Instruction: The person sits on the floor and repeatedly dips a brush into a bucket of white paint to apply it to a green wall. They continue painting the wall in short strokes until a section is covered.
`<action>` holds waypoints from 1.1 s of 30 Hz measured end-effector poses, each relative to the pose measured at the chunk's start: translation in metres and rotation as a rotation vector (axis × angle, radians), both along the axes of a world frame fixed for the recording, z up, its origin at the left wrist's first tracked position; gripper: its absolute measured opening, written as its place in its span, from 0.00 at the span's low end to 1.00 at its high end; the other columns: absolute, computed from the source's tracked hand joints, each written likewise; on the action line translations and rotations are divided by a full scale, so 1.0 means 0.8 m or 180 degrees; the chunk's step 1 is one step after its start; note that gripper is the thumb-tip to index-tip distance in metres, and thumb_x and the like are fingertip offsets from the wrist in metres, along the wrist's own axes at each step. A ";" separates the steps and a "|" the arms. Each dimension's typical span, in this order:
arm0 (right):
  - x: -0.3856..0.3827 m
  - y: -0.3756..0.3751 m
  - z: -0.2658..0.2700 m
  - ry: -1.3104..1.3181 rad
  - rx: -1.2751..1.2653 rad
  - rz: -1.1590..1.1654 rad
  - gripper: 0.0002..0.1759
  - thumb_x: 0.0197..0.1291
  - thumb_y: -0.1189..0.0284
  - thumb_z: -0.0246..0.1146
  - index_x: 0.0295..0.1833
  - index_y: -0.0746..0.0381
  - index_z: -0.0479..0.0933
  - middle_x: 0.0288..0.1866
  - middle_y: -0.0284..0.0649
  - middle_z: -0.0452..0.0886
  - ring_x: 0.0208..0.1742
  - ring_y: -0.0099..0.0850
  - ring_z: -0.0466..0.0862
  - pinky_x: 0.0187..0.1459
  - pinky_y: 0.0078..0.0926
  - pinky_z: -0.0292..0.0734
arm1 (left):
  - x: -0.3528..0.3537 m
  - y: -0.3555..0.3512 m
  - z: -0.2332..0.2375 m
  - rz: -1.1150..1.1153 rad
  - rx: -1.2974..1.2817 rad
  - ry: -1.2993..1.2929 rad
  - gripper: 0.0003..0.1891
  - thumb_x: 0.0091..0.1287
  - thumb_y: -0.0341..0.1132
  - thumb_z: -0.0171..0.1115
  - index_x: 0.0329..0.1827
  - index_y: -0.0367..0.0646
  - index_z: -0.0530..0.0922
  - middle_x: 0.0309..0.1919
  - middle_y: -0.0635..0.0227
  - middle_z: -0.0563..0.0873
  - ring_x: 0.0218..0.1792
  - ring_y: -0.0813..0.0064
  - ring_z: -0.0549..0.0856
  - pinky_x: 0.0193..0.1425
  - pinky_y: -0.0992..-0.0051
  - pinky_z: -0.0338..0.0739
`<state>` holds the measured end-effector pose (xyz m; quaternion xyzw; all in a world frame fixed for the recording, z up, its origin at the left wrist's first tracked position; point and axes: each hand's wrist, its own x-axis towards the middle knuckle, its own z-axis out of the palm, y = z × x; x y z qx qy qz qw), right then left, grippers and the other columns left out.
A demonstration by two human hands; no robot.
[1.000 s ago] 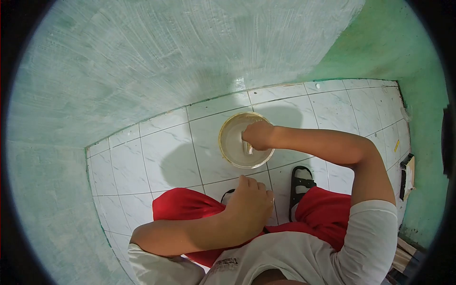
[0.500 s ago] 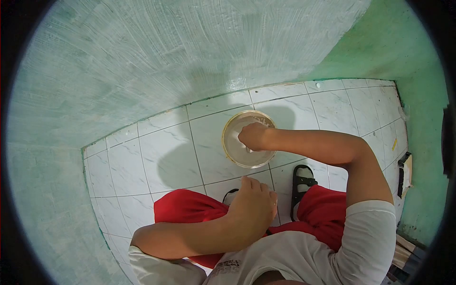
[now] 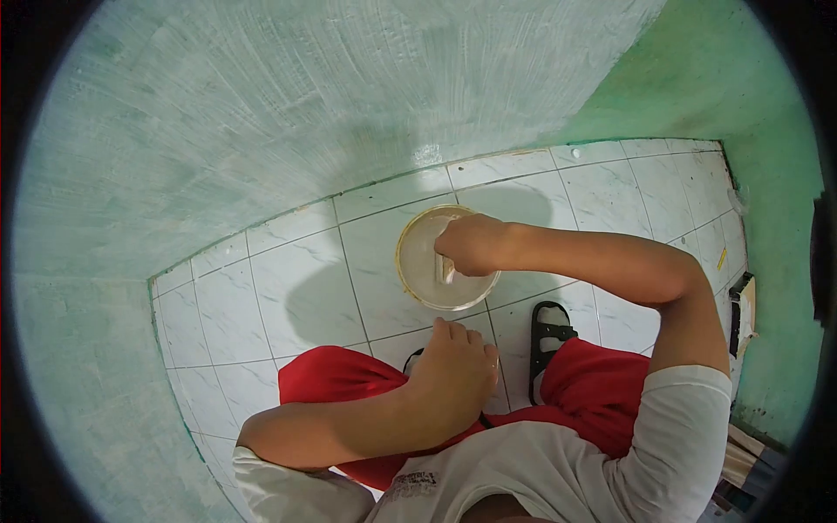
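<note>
A round tub [image 3: 406, 277] with a yellowish rim stands on the tiled floor and holds whitish liquid. Over its right side my right hand [image 3: 473, 245] is closed round a pale, flat-ended brush [image 3: 444, 268], whose lower part points down into the tub. My fingers hide the rest of the brush. Nearer my body, below the tub, my left hand [image 3: 453, 362] hangs with its fingers bent and together; its palm side is hidden, so whatever it may hold does not show.
Ahead rises a wall [image 3: 288, 96] with streaky whitish paint over green. A green wall [image 3: 767, 174] stands at the right. My sandalled foot [image 3: 551, 336] is right of centre, and a dark-edged board [image 3: 744, 314] leans by the right wall.
My right hand has risen a little from inside the tub, and more of the brush shows. The tub sits slightly further left in view. My left hand keeps its pose.
</note>
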<state>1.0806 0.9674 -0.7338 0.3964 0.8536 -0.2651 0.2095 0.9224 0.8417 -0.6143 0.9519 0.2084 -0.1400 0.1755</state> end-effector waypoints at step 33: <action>0.137 -0.035 0.076 0.1208 -0.1060 -0.1537 0.14 0.60 0.69 0.66 0.48 0.66 0.79 0.39 0.52 0.84 0.42 0.47 0.86 0.43 0.45 0.78 | 0.044 0.021 0.001 -0.0034 -0.0187 0.0402 0.22 0.67 0.49 0.65 0.51 0.37 0.81 0.39 0.57 0.85 0.44 0.60 0.84 0.52 0.62 0.75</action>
